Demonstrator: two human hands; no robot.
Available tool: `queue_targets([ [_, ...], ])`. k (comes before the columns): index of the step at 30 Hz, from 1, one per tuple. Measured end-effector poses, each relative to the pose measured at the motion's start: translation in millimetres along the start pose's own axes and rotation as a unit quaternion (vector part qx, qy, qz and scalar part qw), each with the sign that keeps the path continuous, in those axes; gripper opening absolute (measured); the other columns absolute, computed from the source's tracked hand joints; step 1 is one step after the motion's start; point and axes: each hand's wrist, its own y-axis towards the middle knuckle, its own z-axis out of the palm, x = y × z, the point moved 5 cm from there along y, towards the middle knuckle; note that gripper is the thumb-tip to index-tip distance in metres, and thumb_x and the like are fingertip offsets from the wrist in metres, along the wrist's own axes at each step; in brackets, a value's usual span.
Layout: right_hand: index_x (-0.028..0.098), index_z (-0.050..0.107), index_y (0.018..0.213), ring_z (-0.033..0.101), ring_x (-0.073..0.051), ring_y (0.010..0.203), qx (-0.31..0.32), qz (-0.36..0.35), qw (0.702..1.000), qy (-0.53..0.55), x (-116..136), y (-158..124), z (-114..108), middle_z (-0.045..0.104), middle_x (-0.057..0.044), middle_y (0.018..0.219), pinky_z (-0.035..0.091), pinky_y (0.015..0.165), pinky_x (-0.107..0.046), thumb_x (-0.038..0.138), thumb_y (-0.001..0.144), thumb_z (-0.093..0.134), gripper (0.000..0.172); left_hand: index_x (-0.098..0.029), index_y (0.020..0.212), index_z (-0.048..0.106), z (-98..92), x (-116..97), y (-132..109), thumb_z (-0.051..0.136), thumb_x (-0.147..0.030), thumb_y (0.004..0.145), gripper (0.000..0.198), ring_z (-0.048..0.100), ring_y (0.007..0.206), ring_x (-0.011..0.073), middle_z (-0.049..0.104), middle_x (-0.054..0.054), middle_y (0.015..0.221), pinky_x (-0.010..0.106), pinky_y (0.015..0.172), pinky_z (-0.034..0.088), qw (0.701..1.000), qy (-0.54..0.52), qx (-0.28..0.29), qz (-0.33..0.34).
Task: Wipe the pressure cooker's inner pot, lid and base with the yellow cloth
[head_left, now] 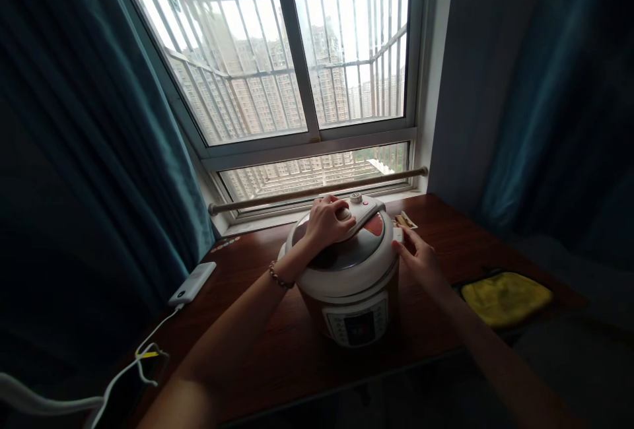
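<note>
An electric pressure cooker (347,282) with a white rim and a dark control panel stands on the table in the middle of the view. My left hand (327,220) lies over its lid handle (364,213), fingers curled around the knob part. A bracelet is on that wrist. At the cooker's right edge, my right hand (417,255) has its thumb and fingers closed about a white side handle (397,234). The lid sits on the cooker, with a pressure valve (355,198) at the far end of the handle.
A brown wooden table (247,336) stands below a barred window (317,132). A white power bank (194,282) with a cable lies at left, a yellow pouch (505,298) at right. Small packets (406,220) lie behind the cooker. Blue curtains (123,119) hang at both sides.
</note>
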Motion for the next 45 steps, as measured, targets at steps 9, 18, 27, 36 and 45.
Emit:
queue_targets([
  [9,0.018,0.057,0.111,0.055,-0.025,0.104,0.09,-0.171,0.961,-0.196,26,17,-25,0.06,-0.01,0.111,0.043,0.091,-0.039,0.039,0.08,0.058,0.038,-0.025,0.099,0.063,-4.5,1,-1,0.058,-0.057,0.07,0.043,0.05,0.092,0.0226,0.056,0.005,0.103,0.037,0.087,0.039,0.996,0.007,0.048,0.068],
  [18,0.014,0.059,0.105,0.052,-0.025,0.096,0.081,-0.202,0.949,-0.229,24,22,-23,0.06,-0.011,0.1,0.044,0.087,-0.04,0.031,0.081,0.058,0.03,-0.025,0.096,0.064,-3.1,6,9,0.055,-0.062,0.069,0.047,0.049,0.085,0.0209,0.054,0.006,0.097,0.035,0.079,0.041,0.989,0.022,0.066,0.132],
  [27,0.019,0.061,0.1,0.052,-0.024,0.095,0.092,-0.211,0.946,-0.227,23,26,-30,0.063,-0.009,0.098,0.045,0.085,-0.04,0.032,0.079,0.06,0.025,-0.025,0.093,0.064,4.9,6,13,0.056,-0.06,0.069,0.044,0.049,0.083,0.0203,0.055,0.006,0.095,0.034,0.077,0.041,0.991,0.017,0.058,0.123],
  [36,0.018,0.062,0.101,0.052,-0.024,0.097,0.098,-0.208,0.944,-0.235,26,26,-29,0.063,-0.009,0.099,0.045,0.085,-0.039,0.031,0.077,0.062,0.028,-0.024,0.095,0.062,2.3,7,6,0.056,-0.06,0.07,0.044,0.048,0.087,0.0214,0.055,0.005,0.098,0.035,0.079,0.04,0.993,0.017,0.048,0.109],
  [45,0.021,0.062,0.102,0.052,-0.024,0.097,0.107,-0.199,0.946,-0.233,32,21,-30,0.063,-0.008,0.099,0.045,0.085,-0.039,0.033,0.078,0.061,0.027,-0.026,0.096,0.063,-1.7,3,2,0.056,-0.058,0.071,0.042,0.048,0.09,0.0223,0.054,0.005,0.099,0.036,0.082,0.039,0.993,0.023,0.055,0.1],
])
